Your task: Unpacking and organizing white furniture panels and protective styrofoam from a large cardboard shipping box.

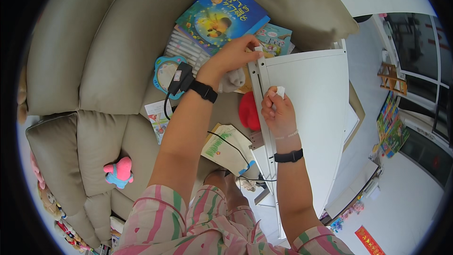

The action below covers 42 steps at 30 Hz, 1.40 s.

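A white panel unit (304, 113), seemingly furniture, stands upright before me, with a slotted edge strip (262, 72) that has dark holes. At its far left corner my left hand (240, 52) pinches a small white piece (259, 48). Whether that piece is fixed to the corner, I cannot tell. My right hand (279, 113) is over the panel near the slotted edge, with a second small white piece (280, 91) between thumb and fingers. Part of this piece is hidden by the fingers. A red object (250, 111) lies just left of the slotted edge.
The beige sofa (113, 39) bears picture books (221, 17), a blue-rimmed toy (164, 72), a grey cloth item (233, 79), a drawing (226, 145) and a pink-and-blue plush (120, 172). A black cable (230, 144) crosses the drawing toward the panel. A wooden stool (393, 78) stands far right.
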Available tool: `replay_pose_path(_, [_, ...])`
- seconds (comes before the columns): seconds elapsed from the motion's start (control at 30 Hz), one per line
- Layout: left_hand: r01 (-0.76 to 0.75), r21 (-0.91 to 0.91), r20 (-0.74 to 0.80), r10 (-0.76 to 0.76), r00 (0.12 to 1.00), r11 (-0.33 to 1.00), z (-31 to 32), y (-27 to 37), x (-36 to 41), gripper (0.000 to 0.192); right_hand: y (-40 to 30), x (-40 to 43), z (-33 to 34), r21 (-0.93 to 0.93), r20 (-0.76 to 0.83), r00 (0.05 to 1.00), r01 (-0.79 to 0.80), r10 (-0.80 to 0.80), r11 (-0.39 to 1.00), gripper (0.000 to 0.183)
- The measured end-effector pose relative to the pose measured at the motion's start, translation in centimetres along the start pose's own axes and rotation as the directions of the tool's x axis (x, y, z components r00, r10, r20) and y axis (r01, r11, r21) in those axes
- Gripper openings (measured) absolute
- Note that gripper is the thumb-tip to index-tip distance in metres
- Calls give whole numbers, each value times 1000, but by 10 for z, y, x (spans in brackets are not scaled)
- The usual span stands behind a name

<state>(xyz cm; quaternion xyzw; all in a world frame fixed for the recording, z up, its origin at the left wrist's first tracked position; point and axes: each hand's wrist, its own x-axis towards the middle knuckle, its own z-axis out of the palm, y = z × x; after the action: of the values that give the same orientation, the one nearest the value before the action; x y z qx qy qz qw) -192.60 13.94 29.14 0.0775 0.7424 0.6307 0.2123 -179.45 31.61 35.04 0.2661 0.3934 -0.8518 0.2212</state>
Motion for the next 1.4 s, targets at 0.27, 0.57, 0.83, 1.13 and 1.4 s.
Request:
replay_pose_path(0.27, [-49, -25, -125, 45, 991, 999, 2, 0, -25, 30, 2, -3, -5, 5, -23, 1000, 4, -4, 1000, 4])
replay_pose_path(0.57, [73, 13, -115, -71, 991, 997, 3, -13, -47, 27, 6, -8, -9, 15, -38, 999, 5, -5, 1000, 4])
replay_pose_path(0.83, [27, 30, -191, -21, 981, 999, 10, -15, -43, 27, 10, -10, -12, 20, -44, 999, 7, -6, 1000, 3])
replay_pose_path(1.13, [44, 70, -274, -23, 962, 997, 24, -5, -52, 40, 6, -18, -16, 24, -49, 998, 28, -27, 999, 4])
replay_pose_path(1.4, [68, -71, -446, -93, 890, 995, 61, 23, -134, 41, 17, -48, -19, 37, -11, 1000, 17, -17, 999, 6])
